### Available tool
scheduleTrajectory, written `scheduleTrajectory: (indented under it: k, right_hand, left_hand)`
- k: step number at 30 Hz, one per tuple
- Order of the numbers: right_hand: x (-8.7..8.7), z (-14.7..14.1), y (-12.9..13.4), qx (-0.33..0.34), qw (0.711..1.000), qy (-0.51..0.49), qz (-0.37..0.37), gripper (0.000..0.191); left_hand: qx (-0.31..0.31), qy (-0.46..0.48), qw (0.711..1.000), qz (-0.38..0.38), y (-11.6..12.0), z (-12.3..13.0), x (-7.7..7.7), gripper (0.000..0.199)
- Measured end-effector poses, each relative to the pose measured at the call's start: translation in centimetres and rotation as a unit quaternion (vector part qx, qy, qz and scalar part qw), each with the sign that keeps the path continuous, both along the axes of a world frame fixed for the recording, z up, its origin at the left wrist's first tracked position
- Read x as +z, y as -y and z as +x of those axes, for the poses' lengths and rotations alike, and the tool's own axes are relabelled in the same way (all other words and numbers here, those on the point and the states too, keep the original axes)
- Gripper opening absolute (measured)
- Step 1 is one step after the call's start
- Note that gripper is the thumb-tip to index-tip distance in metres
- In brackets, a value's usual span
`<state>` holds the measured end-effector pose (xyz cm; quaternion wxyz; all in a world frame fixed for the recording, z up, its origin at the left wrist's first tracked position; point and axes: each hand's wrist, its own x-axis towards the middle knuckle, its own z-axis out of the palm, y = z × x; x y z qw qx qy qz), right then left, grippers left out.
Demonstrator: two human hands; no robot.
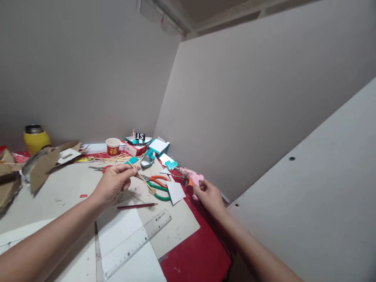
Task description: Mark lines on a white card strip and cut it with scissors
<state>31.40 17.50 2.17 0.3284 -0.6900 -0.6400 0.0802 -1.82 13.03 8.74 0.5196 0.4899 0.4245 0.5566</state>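
My left hand (116,182) pinches a thin wooden stick (142,179) between thumb and forefinger above the table. A small brown piece (152,191) is at the stick's lower end. At the table's right edge, my right hand (209,196) has its fingers closed on a pink glue gun (192,176), whose nozzle points left. Green- and orange-handled scissors (160,187) lie between my hands. A dark red pencil (137,206) rests just below my left hand.
A clear ruler (138,244) lies on white paper near the front. Farther back are a paper cup (113,147), loose sticks (110,158) and paper scraps (176,191). Torn cardboard (44,170) and a yellow bottle (37,140) are at left. Walls bound the table behind.
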Motion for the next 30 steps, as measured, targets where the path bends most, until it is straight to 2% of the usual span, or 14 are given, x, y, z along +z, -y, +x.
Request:
scheduleTrajectory:
  k: [4, 6, 8, 9, 11, 13, 15, 19, 25, 30]
  right_hand:
    - [1.1, -0.3, 1.3, 0.020, 0.979, -0.140, 0.148, 0.040]
    - [2.3, -0.8, 2.2, 0.019, 0.960, -0.186, 0.208, 0.045]
    - [4.0, -1.6, 3.1, 0.038, 0.941, -0.243, 0.235, 0.046]
    - [4.8, -2.0, 3.5, 0.070, 0.920, -0.310, 0.231, 0.043]
    - [6.2, -2.8, 4.5, 0.170, 0.881, -0.419, 0.143, 0.036]
    - [6.8, -3.4, 5.3, 0.230, 0.852, -0.465, 0.070, 0.032]
    - [6.7, -3.8, 6.1, 0.265, 0.850, -0.455, 0.012, 0.033]
    - [6.2, -4.8, 7.3, 0.329, 0.873, -0.356, -0.054, 0.035]
    - [7.4, -7.3, 7.9, 0.420, 0.888, -0.184, 0.014, 0.025]
    - [7.5, -7.7, 7.6, 0.433, 0.892, -0.115, 0.057, 0.021]
  left_hand:
    - [-0.016, -0.011, 1.000, 0.001, 0.1, 0.0, -0.2, 0.024]
    - [-0.024, -0.015, 1.000, 0.002, 0.1, 0.1, -0.2, 0.024]
    - [-0.033, -0.017, 0.999, 0.004, 0.2, 0.2, -0.1, 0.024]
    - [-0.038, -0.018, 0.999, 0.005, 0.3, 0.3, 0.0, 0.024]
    - [-0.049, -0.021, 0.999, 0.008, 0.5, 0.4, 0.2, 0.023]
    - [-0.057, -0.022, 0.998, 0.013, 0.8, 0.6, 0.4, 0.021]
    - [-0.061, -0.023, 0.998, 0.019, 1.0, 0.8, 0.5, 0.018]
    - [-0.075, -0.036, 0.996, 0.031, 1.4, 1.0, 0.6, 0.018]
    - [-0.106, -0.048, 0.992, 0.047, 1.8, 1.0, 0.8, 0.017]
    - [-0.105, -0.050, 0.993, 0.035, 2.0, 1.1, 1.0, 0.012]
